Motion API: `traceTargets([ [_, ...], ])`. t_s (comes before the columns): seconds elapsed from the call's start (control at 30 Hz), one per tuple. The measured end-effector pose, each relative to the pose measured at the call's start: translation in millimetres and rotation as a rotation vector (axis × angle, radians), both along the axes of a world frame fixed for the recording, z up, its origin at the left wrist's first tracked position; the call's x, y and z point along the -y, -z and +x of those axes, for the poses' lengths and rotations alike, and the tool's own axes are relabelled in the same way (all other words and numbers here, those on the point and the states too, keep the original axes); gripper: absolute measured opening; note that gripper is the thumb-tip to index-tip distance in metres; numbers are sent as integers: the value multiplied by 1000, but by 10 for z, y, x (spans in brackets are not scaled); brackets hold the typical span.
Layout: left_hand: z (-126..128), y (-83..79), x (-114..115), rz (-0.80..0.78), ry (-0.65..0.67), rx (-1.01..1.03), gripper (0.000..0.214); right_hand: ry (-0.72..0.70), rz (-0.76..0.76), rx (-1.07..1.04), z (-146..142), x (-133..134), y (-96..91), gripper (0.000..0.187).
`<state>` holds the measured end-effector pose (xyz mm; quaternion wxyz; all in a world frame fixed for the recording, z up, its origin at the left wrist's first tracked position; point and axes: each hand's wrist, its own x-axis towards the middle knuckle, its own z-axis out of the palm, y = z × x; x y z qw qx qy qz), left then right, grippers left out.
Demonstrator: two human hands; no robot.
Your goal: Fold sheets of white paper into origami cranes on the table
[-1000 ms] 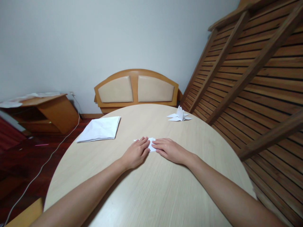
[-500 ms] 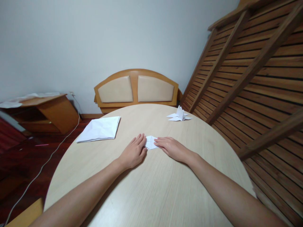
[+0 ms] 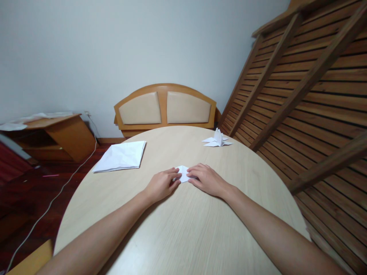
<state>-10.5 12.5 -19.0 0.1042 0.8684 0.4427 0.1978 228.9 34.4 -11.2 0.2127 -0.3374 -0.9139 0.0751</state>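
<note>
A small folded piece of white paper [image 3: 184,174] lies on the round table between my two hands, with creases across its face. My left hand [image 3: 162,184] grips its left edge, the fingers over the top and the thumb at the near side. On the opposite edge, my right hand [image 3: 207,179] holds the paper with bent fingers above and the thumb close below. Both sides of the paper are partly hidden under my fingertips.
White paper sheets [image 3: 120,156] lie stacked at the table's left. Folded paper cranes [image 3: 218,139] stand at the far right. The pale wooden table [image 3: 183,233] has a curved edge. Behind it is a headboard [image 3: 163,91]; wooden slats [image 3: 309,95] lean on the right.
My left fingers have gone from lying flat to pinching the paper's left edge. My right fingers have bent and the thumb has come to the paper. The paper has shifted slightly nearer.
</note>
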Motion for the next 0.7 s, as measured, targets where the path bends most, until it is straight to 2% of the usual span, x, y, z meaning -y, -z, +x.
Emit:
traceTargets([
  [0.43,-1,3,-28,24,-74,-4,18,48,-12,-15,-20,-18,15,14],
  [0.7,-13,54,-62,36,-95,-2,24,107,-19,-28,-53,-5,20,13],
])
